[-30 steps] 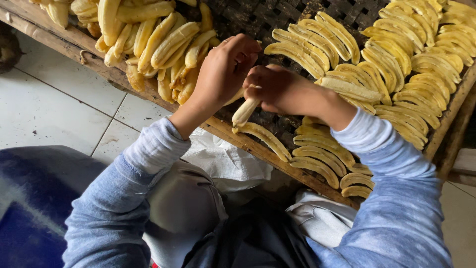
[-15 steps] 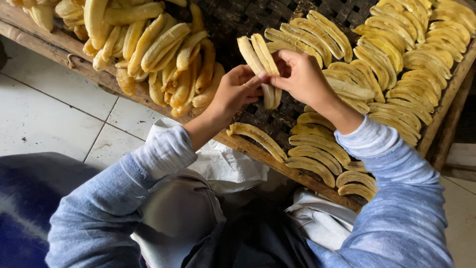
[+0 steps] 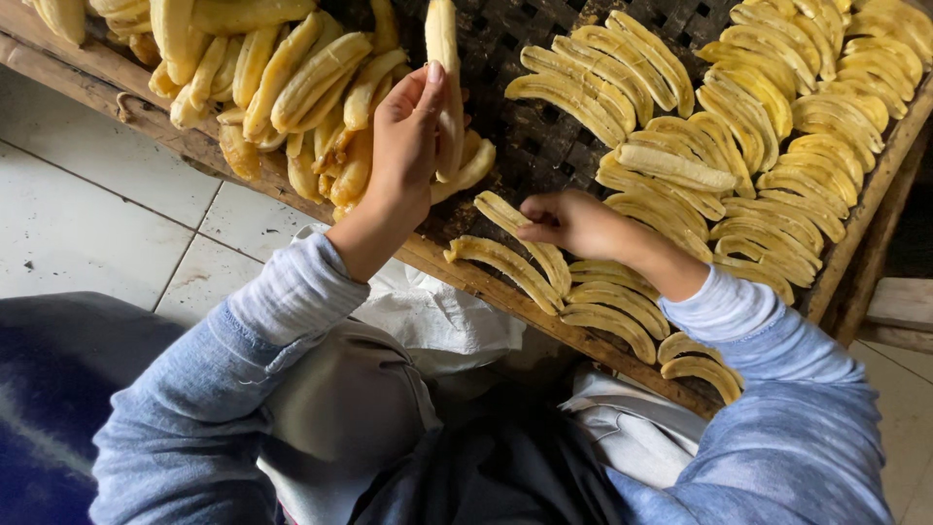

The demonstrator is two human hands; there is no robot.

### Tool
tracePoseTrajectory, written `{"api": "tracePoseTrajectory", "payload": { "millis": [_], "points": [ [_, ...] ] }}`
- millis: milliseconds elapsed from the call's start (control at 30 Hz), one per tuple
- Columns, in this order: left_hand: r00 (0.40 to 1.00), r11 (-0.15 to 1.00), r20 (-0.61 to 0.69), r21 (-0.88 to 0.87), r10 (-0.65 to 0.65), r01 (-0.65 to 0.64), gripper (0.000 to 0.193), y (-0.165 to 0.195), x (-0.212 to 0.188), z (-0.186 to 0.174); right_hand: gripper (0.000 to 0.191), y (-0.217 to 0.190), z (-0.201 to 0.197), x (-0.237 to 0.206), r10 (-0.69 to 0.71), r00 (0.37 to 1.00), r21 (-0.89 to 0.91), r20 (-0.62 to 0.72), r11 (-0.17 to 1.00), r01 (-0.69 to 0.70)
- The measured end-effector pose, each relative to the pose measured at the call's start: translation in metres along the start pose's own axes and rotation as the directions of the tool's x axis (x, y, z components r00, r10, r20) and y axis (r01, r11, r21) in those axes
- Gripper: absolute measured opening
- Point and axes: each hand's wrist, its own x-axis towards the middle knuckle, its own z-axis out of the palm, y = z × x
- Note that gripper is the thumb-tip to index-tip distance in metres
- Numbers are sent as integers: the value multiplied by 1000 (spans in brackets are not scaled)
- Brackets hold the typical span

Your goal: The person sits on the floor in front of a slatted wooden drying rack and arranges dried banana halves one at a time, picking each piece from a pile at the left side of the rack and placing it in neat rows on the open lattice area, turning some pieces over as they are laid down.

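Observation:
My left hand (image 3: 403,146) is raised over the tray and grips a long peeled banana half (image 3: 442,39) that stands upright. Lower and to the right, my right hand (image 3: 575,222) rests on the tray, its fingertips pinched on the end of a flat banana slice (image 3: 501,209). This slice lies at the near left end of a row of slices (image 3: 603,301). A heap of whole peeled bananas (image 3: 292,78) lies just left of my left hand.
The dark woven tray (image 3: 505,58) has a wooden frame (image 3: 457,267) along its near edge. Several rows of yellow slices (image 3: 758,117) cover its right part. A white cloth (image 3: 428,311) lies on my lap, with tiled floor (image 3: 78,204) to the left.
The two halves held together have been parted. My left hand lifted one half up and left; my right hand brought the other down onto the tray by the near row.

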Motion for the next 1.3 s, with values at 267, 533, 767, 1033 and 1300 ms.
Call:
{"api": "tracePoseTrajectory", "payload": {
  "millis": [267, 533, 767, 1033, 1300],
  "points": [
    [997, 948, 63, 313, 46, -64, 43, -11, -6, 10, 25, -33, 10, 0, -115, 974, -82, -195, 992, 100],
    [969, 969, 40, 43, -244, 242, 32, -9, -5, 17, 31, -74, -27, -11, -378, 795, -448, -475, 881, 151],
    [797, 698, 325, 698, -508, 160, 35, 2, -20, 31, 60, -85, -66, 1, -612, 699, -544, -370, 753, 372],
    [730, 453, 243, 886, -639, 102, 42, -18, -12, 15, 27, -20, -68, 0, 184, 977, 397, 108, 893, -212],
    [817, 272, 551, 824, -173, -498, 46, -11, -20, 0, 24, 15, -53, -22, 168, 984, 141, -61, 977, -158]
  ]
}}
